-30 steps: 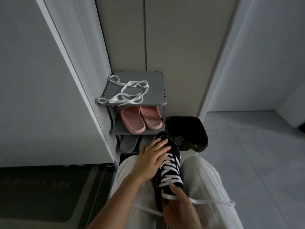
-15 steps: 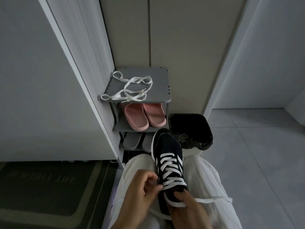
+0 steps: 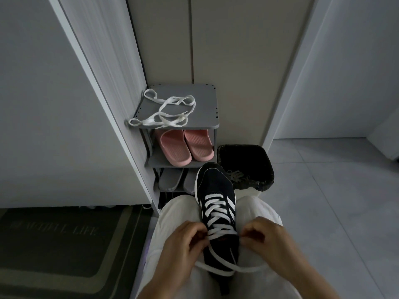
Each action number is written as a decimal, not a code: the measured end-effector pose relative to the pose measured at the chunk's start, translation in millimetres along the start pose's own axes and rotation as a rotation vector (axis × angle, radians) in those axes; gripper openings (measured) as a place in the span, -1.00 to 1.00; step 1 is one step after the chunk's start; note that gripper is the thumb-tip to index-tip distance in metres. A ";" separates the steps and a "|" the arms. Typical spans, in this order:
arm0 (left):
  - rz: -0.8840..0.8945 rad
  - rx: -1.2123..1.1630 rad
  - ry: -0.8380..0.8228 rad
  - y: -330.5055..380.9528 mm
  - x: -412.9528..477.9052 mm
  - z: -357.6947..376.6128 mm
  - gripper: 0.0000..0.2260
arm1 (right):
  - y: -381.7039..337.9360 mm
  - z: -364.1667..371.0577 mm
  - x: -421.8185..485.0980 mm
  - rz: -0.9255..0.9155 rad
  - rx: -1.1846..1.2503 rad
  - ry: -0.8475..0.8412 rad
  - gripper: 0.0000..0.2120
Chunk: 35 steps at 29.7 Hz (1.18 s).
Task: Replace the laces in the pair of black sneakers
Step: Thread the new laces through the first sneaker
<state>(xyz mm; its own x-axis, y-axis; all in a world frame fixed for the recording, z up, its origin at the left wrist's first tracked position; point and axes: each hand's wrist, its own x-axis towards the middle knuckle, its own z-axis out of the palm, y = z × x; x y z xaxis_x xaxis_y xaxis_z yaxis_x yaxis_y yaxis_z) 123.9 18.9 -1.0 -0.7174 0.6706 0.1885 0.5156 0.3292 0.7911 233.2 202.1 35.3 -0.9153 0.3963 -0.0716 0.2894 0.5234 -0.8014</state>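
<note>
A black sneaker (image 3: pixel 216 186) with white side stripes lies on my lap between my knees, toe pointing away from me. A white lace (image 3: pixel 218 214) criss-crosses its eyelets. My left hand (image 3: pixel 183 244) pinches the lace at the sneaker's left top eyelet. My right hand (image 3: pixel 267 240) pinches the lace at the right top eyelet. The two loose lace ends (image 3: pixel 233 269) cross over the heel and trail onto my white trousers. A second loose white lace (image 3: pixel 166 111) lies tangled on the top of the grey shoe rack (image 3: pixel 207 104).
Pink slippers (image 3: pixel 185 145) sit on the rack's middle shelf, grey slippers (image 3: pixel 170 180) on the shelf below. A black-lined bin (image 3: pixel 257 156) with old laces inside stands right of the rack. A dark doormat (image 3: pixel 60 244) lies at the left; grey floor tiles at the right.
My left hand left the sneaker's toe and came down to the left top eyelet. My right hand moved from the heel side to the right top eyelet, and both now pinch the lace.
</note>
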 end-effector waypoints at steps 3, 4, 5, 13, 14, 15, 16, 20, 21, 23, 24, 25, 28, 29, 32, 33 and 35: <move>0.015 0.018 -0.020 -2.7 1.8 -3.6 -0.86 | 8.0 13.5 6.8 -0.116 -0.150 -0.010 -0.76; 0.032 0.043 -0.038 -3.5 2.3 -4.4 -0.88 | 5.5 13.6 6.4 -0.164 -0.173 0.010 -0.84; 0.053 0.075 -0.056 -4.2 2.3 -5.0 -0.89 | 7.4 15.2 5.9 -0.195 -0.168 0.026 -0.90; 0.227 0.352 -0.014 -4.3 4.2 0.3 -0.96 | 16.4 18.9 7.0 -0.278 -0.172 0.088 -0.98; 0.219 0.322 0.010 -5.4 3.6 -0.3 -0.98 | 14.9 20.2 6.8 -0.303 -0.194 0.098 -0.99; 0.184 0.245 0.045 -3.8 3.0 -1.9 -0.97 | 15.0 22.2 7.0 -0.335 -0.203 0.131 -1.00; 0.147 0.160 0.077 -1.0 2.6 -3.6 -0.94 | 11.9 22.6 5.8 -0.333 -0.183 0.164 -0.98; 0.237 0.096 0.093 16.5 1.5 -3.3 -0.91 | 5.5 25.8 0.6 -0.385 -0.119 0.254 -0.91; 0.238 0.093 0.078 15.4 0.0 -2.9 -0.91 | 6.3 26.2 -1.2 -0.393 -0.123 0.254 -0.91; 0.174 0.038 0.051 6.4 -3.4 -5.9 -0.93 | 12.5 22.9 -3.1 -0.347 -0.117 0.223 -0.89; 0.130 0.019 0.023 2.0 -5.1 -8.2 -0.90 | 14.6 19.9 -4.2 -0.309 -0.117 0.198 -0.88; 0.109 0.025 -0.012 -1.5 -6.8 -9.6 -0.83 | 15.7 17.5 -4.8 -0.291 -0.114 0.173 -0.87; 0.052 -0.009 -0.018 1.2 -3.8 -11.0 -0.73 | 10.5 16.2 -0.8 -0.205 -0.015 0.120 -0.90; 0.012 -0.033 0.013 2.5 0.3 -10.8 -0.78 | 7.3 16.6 2.3 -0.168 0.024 0.135 -0.84; -0.007 0.025 0.015 3.8 12.9 -7.1 -0.98 | 0.5 15.1 15.0 -0.101 -0.015 0.088 -0.80; 0.009 0.049 -0.009 4.3 15.0 -6.3 -0.97 | -2.4 14.4 17.4 -0.092 -0.045 0.025 -0.83; 0.020 0.069 -0.033 4.8 17.6 -5.7 -0.95 | -6.0 13.6 19.4 -0.082 -0.068 -0.027 -0.87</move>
<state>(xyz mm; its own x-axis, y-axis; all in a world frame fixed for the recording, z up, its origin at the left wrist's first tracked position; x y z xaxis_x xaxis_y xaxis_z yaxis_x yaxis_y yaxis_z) 111.1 28.5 9.4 -0.6916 0.6987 0.1832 0.5612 0.3601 0.7453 209.8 196.4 30.7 -0.9436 0.3302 -0.0246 0.2312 0.6038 -0.7629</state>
